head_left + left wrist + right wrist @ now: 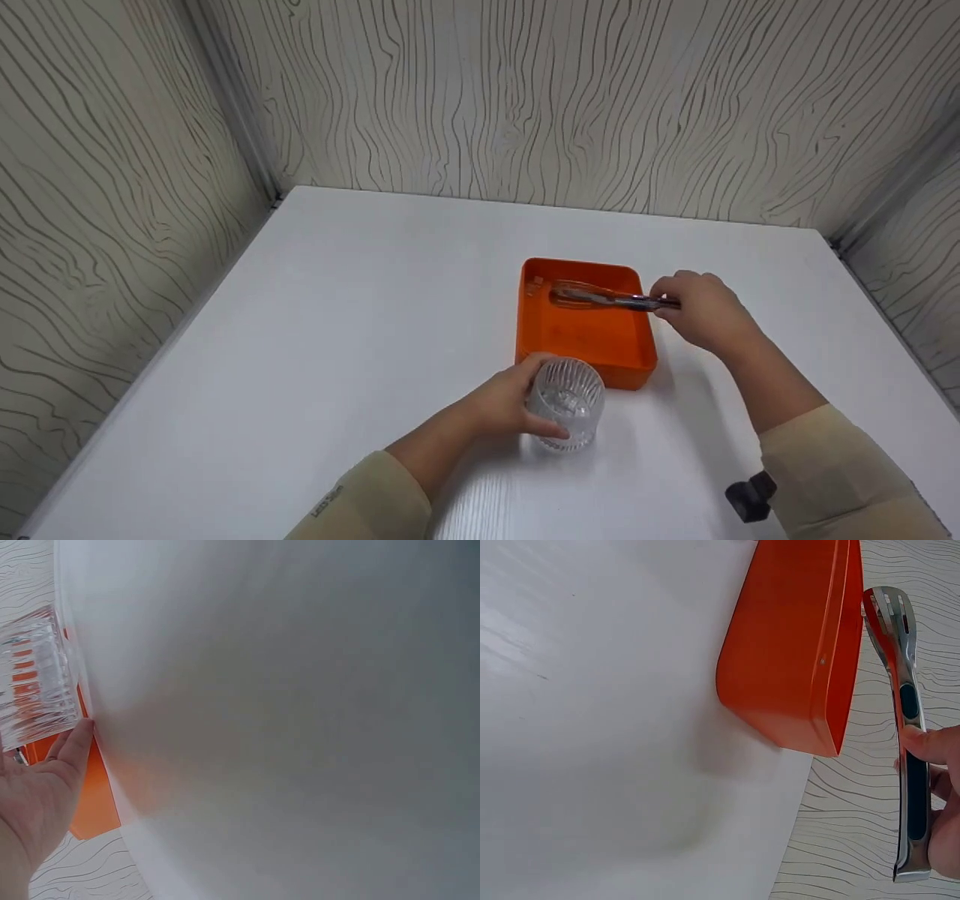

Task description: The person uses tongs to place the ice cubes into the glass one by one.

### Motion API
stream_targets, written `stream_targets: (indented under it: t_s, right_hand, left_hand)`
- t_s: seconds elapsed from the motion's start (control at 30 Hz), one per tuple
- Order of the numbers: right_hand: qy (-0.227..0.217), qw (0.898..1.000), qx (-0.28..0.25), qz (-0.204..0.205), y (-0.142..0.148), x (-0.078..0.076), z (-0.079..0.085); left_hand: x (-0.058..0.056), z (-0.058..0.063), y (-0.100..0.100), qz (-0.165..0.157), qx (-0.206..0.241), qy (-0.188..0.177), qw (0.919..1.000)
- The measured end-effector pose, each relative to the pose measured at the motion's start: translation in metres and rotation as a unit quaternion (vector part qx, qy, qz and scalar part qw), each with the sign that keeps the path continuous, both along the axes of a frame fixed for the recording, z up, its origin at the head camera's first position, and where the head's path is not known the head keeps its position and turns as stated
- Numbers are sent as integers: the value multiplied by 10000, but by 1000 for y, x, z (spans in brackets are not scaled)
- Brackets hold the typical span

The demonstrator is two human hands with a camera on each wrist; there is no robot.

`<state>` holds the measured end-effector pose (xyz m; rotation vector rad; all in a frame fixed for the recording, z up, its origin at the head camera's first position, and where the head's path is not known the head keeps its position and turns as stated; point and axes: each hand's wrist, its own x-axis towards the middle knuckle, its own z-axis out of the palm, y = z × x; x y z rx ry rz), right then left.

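An orange tray (645, 358) sits on the white table (337, 337), right of centre. My right hand (701, 307) grips the handle of metal tongs (600, 297), whose slotted ends reach over the tray's far part. The right wrist view shows the tongs (907, 727) beside the tray's outer wall (787, 652), with my fingers (930, 746) round the handle. My left hand (502, 401) holds a ribbed clear glass (566, 405) that stands on the table just in front of the tray. In the left wrist view the glass (34, 682) is at the left edge by my thumb (71, 750).
Wood-grain patterned walls (525, 97) close the table in at the back and both sides. A black strap mount (750, 496) shows on my right sleeve. Bare white table surface spreads to the left and behind the tray.
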<state>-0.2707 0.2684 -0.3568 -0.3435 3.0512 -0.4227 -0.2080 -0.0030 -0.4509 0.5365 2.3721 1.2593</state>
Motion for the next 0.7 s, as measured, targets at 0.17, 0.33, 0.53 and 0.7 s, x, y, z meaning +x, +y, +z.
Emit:
stream_targets:
  t_s: [0.17, 0.33, 0.53, 0.7]
  right_hand:
    - [-15, 9996, -151, 242, 3, 7, 6]
    - [-151, 9988, -290, 366, 2, 16, 14]
    - [16, 9963, -405, 752, 3, 28, 23]
    - [294, 9901, -450, 1293, 6, 35, 28]
  left_hand:
    - [0, 0, 0, 42, -37, 2, 10000]
    - [1, 0, 0, 64, -88, 12, 9999]
    - [1, -2, 0, 37, -114, 59, 9999]
    - [1, -1, -1, -44, -71, 164, 9998]
